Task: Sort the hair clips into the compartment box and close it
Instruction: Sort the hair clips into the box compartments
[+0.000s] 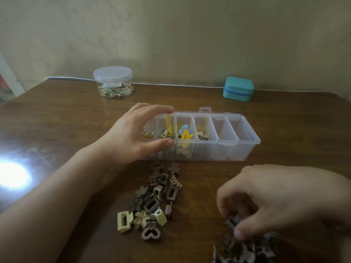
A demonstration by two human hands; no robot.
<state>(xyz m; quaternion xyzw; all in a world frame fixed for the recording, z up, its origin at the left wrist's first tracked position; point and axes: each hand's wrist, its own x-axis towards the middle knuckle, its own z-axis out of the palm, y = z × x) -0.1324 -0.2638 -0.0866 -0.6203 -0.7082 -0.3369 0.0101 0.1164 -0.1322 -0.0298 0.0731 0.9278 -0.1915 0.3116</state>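
Keep your left hand wrapped wide over the left end of the compartment box at the counter's middle, thumb on the near wall, steadying it. The loose hair clips lie just before it. Toward the near right corner, your right hand pinches a grey clip above a second heap; lift it clear, then drop it into an empty right-hand compartment.

Open clear compartment box, brown hair clips heaped just beside.
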